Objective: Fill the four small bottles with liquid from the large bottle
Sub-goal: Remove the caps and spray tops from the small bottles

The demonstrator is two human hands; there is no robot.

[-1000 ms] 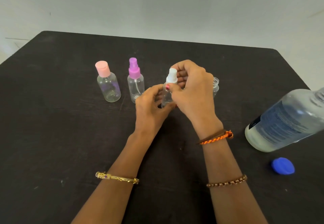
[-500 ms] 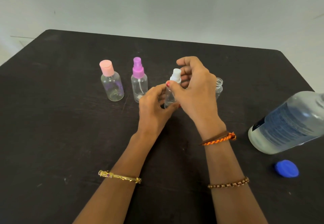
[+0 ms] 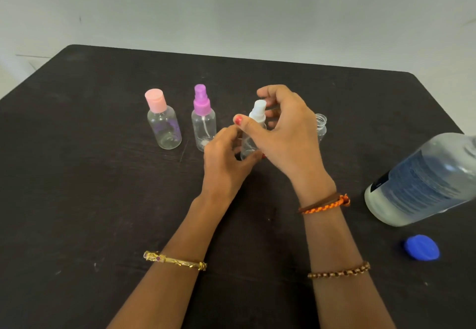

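I find my left hand (image 3: 226, 158) wrapped round the body of the white-capped spray bottle (image 3: 253, 132), which stands mid-table, while my right hand (image 3: 286, 132) has thumb and curled fingers closed on its white spray cap (image 3: 258, 109); I judge this to be a cap being turned, though whether on or off I cannot tell. The pink-capped bottle (image 3: 163, 122) and the purple-capped spray bottle (image 3: 203, 121) stand capped to the left, just apart from one another; both look clear, and I cannot confirm any liquid in them. An uncapped small bottle (image 3: 320, 127) stands behind my right hand, largely hidden. The large bottle (image 3: 422, 181) is at the right side, its mouth cut off by the frame, with its blue cap (image 3: 422, 247) lying on the black table (image 3: 77, 199) nearer me. In my judgement most of the filling remains outstanding. Open room is ample on the left and near side; the right is tight, with the large bottle close to the table's right edge and near my right wrist.
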